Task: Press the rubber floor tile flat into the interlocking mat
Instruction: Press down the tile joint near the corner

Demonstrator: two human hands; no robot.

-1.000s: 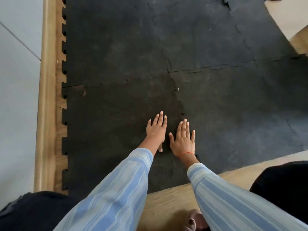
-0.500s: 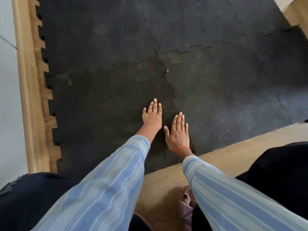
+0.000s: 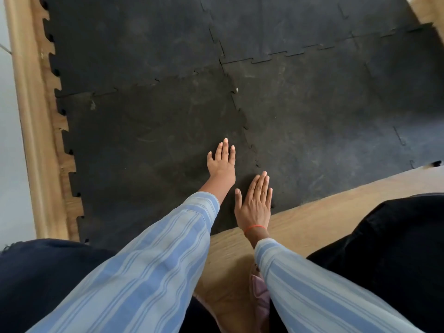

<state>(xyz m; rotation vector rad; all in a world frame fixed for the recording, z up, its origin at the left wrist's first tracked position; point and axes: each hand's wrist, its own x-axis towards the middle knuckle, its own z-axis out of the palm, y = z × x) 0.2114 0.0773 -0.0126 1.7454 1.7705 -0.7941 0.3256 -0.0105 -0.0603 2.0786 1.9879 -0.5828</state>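
- My two knees in dark trousers (image 3: 384, 248) are sitting nearest, one at each lower corner of what I am seeing, with my pale blue striped sleeves (image 3: 149, 265) reaching forward between them.
- A small patch of pink cloth (image 3: 259, 289) is showing just beside my right sleeve; I cannot tell what it is.
- I am kneeling on a light wooden plank floor (image 3: 324, 212), which is running along the near edge of the mat.
- My right hand (image 3: 253, 205) is lying palm down with its fingers straight, close together and released, gripping nothing. Its heel is lying over the wood edge, its fingers are lying on the rubber, and a thin orange thread bracelet (image 3: 255, 227) is circling the wrist.
- My left hand (image 3: 221, 162) is reaching a little farther, also flat and unclenched, fingers together, pressing down on the black rubber floor tile with jigsaw edges (image 3: 149, 145).
- That tile is lying at the near left of the black interlocking rubber mat (image 3: 324, 116), its toothed right seam running just beside my left fingertips and up to where four tiles are meeting.
- Its left teeth are jutting free over the wood, beside a rounded light wooden ledge (image 3: 26, 116).
- Farther off, more joined tiles are stretching toward the top, their seams showing as thin zigzag lines.
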